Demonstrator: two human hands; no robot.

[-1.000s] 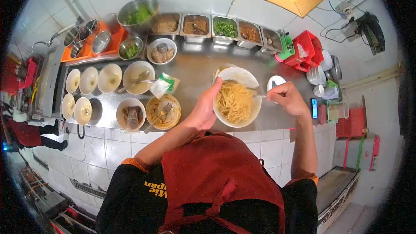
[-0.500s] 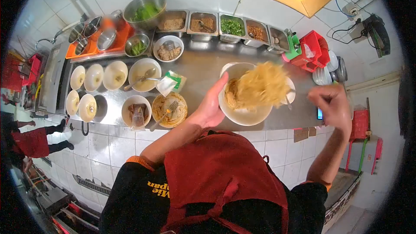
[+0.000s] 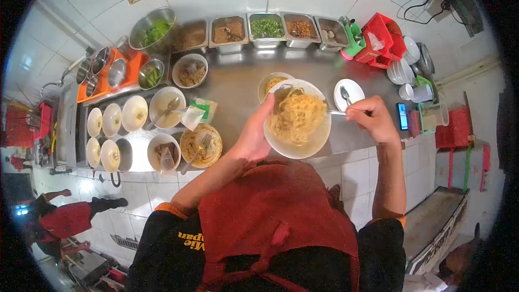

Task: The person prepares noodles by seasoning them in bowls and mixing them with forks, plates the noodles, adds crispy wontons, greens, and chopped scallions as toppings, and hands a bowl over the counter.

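Note:
A white bowl (image 3: 298, 150) full of yellow noodles (image 3: 296, 114) is in front of my apron, tilted slightly. My left hand (image 3: 256, 132) grips its left rim. My right hand (image 3: 374, 119) is closed on the handle of a metal utensil (image 3: 338, 112), whose far end reaches into the noodles. Just behind the bowl stands a smaller bowl (image 3: 263, 87) with noodles in it. A white saucer with a spoon (image 3: 345, 95) lies behind my right hand.
Metal food containers (image 3: 266, 30) line the back. Several pale bowls (image 3: 134, 113) stand at the left, near a sauce-smeared bowl (image 3: 215, 154). Red baskets (image 3: 378, 48), stacked dishes (image 3: 400, 73) and a phone (image 3: 402, 116) are at the right. A co-worker (image 3: 67, 219) is at far left.
Half a second ago the noodles were lifted and blurred over the bowl's right side; now they lie in it. My right hand has come back left, near the rim. The co-worker appears larger.

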